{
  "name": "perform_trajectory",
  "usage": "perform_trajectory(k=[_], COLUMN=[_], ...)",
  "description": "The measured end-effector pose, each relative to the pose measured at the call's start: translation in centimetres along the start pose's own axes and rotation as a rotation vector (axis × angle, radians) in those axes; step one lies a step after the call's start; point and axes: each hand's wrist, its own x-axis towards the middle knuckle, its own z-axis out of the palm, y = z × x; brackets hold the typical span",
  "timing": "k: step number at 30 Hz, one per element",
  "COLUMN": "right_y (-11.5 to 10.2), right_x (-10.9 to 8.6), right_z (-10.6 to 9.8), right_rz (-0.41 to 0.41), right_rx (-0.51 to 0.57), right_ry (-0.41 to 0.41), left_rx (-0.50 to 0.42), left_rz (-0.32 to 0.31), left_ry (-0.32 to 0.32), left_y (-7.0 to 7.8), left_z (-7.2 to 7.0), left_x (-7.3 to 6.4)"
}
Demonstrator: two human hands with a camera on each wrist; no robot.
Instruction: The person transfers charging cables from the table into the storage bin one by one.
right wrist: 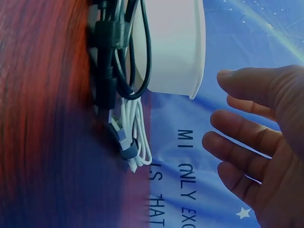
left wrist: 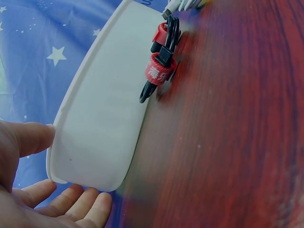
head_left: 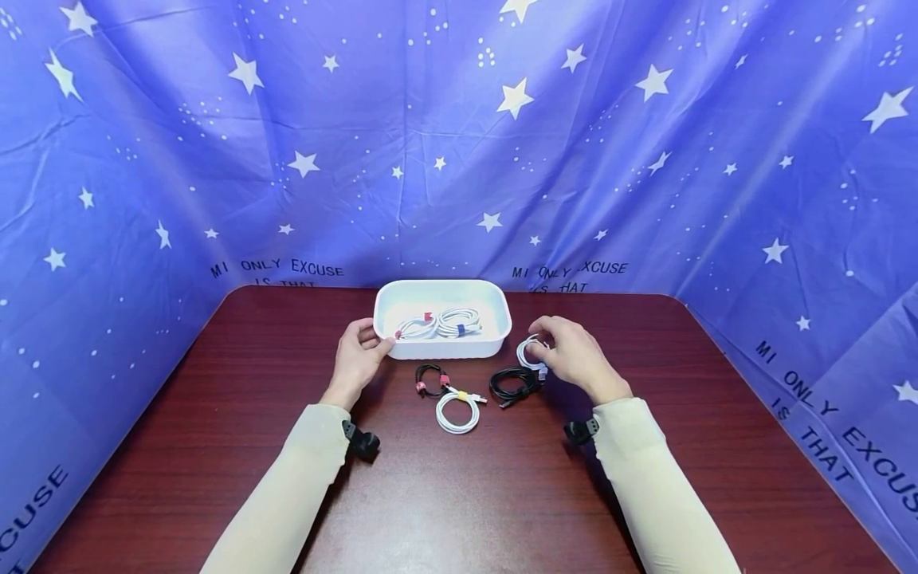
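Observation:
A white plastic box (head_left: 445, 349) holds two coiled white cables, one with red ties (head_left: 417, 327) and one with a blue tie (head_left: 459, 322). My left hand (head_left: 356, 359) holds its left front corner, the thumb at the rim and the other fingers along the end wall. To the right of the box, my right hand (head_left: 574, 357) hovers over a coiled white cable (right wrist: 135, 137) with a dark tie, fingers apart and nothing between them. Beside that cable lies a coiled black cable (head_left: 511, 386).
In front of the box lie a small black cable with red ties (left wrist: 161, 66) and a white cable with a yellow tie (head_left: 457, 414). The dark red wooden table (head_left: 445, 494) backs onto a blue star-patterned curtain (head_left: 402, 143).

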Motion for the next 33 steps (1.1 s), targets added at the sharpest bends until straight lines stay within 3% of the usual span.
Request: perform_trajectory(k=[17, 33], right_y=[0.2, 1.9], right_x=[0.1, -0.3], right_z=[1.1, 1.6], right_rz=[0.000, 0.012], right_rx=[-0.066, -0.101], right_ry=[-0.092, -0.183], left_rx=[-0.009, -0.007], left_rz=[0.002, 0.020], left_ry=[0.001, 0.002], left_y=[-0.1, -0.1], left_z=[0.0, 0.0], left_x=[0.0, 0.0])
